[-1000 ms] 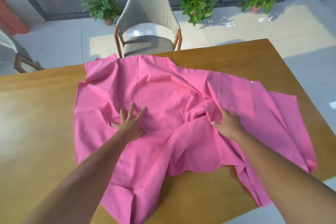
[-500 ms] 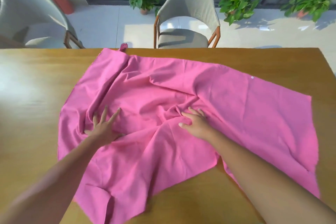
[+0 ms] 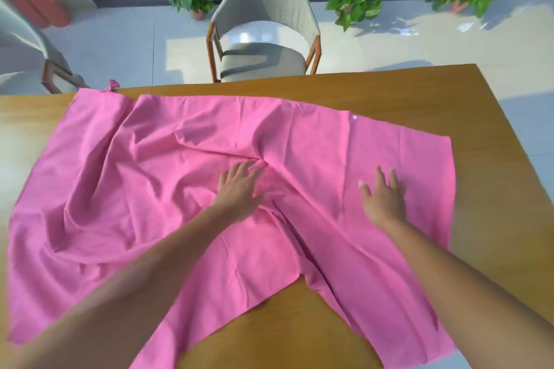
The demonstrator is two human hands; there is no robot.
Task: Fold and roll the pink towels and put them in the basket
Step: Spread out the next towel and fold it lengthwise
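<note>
- The pink towel [image 3: 180, 174] lies spread and wrinkled across the wooden bench [image 3: 389, 90].
- Left hand [image 3: 239, 192] presses flat on the towel's middle, fingers straight.
- Right hand [image 3: 385, 201] rests flat nearer its right edge, fingers spread.

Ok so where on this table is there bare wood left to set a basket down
Bare table shows along the far edge beyond the pink towel, widest at the far right corner; a wedge at the near edge between the forearms; a strip left. The middle is covered, left hand and right hand flat on it.
</note>
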